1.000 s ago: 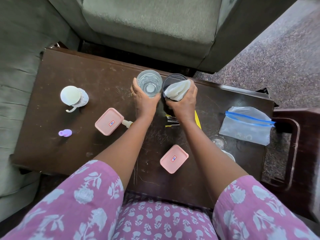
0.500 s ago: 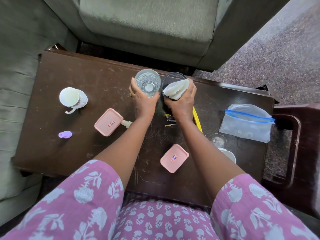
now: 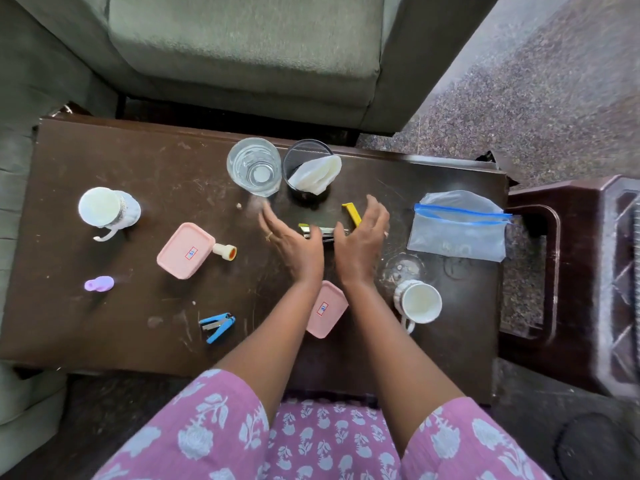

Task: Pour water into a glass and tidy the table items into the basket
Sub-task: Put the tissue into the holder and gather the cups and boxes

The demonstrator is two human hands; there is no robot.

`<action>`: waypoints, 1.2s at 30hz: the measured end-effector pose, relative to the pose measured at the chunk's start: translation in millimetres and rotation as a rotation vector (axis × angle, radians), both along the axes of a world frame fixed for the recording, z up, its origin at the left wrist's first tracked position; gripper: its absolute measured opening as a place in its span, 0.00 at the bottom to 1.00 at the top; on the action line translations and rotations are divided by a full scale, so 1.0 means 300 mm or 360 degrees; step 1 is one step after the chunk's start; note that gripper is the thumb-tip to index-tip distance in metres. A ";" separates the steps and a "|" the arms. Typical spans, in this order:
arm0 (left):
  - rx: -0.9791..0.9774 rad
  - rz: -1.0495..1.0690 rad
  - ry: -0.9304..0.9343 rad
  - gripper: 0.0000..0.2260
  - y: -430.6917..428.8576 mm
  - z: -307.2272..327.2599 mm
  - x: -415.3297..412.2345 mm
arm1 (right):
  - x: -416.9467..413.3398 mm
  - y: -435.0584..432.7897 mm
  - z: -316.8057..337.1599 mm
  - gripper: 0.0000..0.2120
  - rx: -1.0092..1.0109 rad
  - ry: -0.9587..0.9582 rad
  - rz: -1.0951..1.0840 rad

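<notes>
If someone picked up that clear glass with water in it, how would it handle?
The glass looks smooth and clear, so it is probably slippery and breakable. It holds water, so it is likely heavy for its size and would spill if tilted. It stands close beside the black mesh basket, so a sideways push might knock that.

Grips [image 3: 294, 244] [image 3: 360, 240] prob. off glass [image 3: 254, 167], basket [image 3: 300, 154]

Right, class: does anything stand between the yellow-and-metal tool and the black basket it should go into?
Nothing visible stands between them on the table. Only the white folded item already inside the black basket fills part of its opening on the side of the yellow-and-metal tool.
</notes>
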State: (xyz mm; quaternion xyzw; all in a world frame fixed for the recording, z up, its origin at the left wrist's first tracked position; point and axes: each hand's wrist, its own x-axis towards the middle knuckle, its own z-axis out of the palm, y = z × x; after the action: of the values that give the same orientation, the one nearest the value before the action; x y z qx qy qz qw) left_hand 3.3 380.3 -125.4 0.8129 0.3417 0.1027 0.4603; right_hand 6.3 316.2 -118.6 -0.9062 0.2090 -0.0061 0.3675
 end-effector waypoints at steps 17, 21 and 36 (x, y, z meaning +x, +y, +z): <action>0.0003 -0.0473 0.0099 0.29 -0.172 -0.012 -0.217 | -0.237 -0.230 0.009 0.26 -0.0256 0.0850 -0.0641; 0.0052 -0.0227 0.0034 0.28 -0.024 0.009 -0.201 | -0.212 -0.122 0.060 0.26 -0.0328 0.0659 -0.0480; 0.0427 0.0439 0.0284 0.35 0.855 0.004 -0.064 | -0.100 0.543 0.116 0.20 -0.0137 0.0498 0.0514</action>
State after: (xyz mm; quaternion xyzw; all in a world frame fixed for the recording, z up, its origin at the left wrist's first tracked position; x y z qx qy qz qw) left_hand -16.0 636.7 -124.1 0.8183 0.4724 0.1369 0.2973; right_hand -23.8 478.9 -83.9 -0.9326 0.1151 0.1846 0.2878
